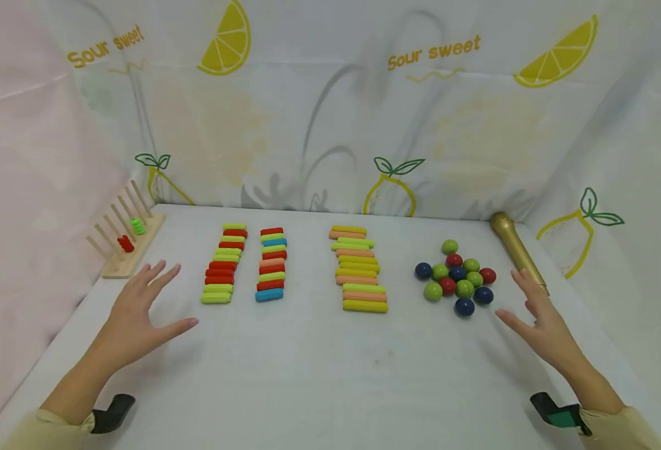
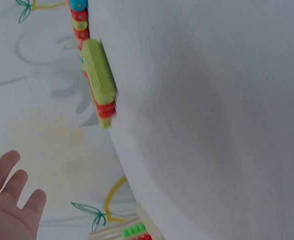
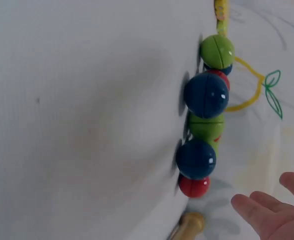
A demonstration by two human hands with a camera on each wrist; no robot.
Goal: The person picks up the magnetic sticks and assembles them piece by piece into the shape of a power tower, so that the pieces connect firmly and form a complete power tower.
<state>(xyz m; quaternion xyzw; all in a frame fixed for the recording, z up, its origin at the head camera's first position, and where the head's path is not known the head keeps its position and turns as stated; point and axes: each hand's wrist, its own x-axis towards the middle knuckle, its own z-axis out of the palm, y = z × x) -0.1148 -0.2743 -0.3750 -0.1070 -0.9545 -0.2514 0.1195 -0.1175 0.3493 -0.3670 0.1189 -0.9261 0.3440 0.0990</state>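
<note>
My left hand (image 1: pixel 136 315) hovers at the left of the table, fingers spread and holding nothing. It is nearest to a column of yellow-green and red sticks (image 1: pixel 220 269) and a wooden peg rack (image 1: pixel 153 232) with red and green beads. On the right, my right hand (image 1: pixel 544 325) is likewise spread with nothing in it, beside a cluster of green, red and dark blue balls (image 1: pixel 464 288). A gold microphone-shaped object (image 1: pixel 516 247) lies just beyond its fingers. In the right wrist view a dark blue ball (image 3: pixel 206 95) shows a seam round it.
A second column of red, blue and green sticks (image 1: pixel 271 270) lies right of the first. A wider column of yellow, peach and green sticks (image 1: pixel 361 270) lies mid-table. A printed white curtain (image 1: pixel 291 125) hangs behind the white tabletop (image 1: pixel 308 375).
</note>
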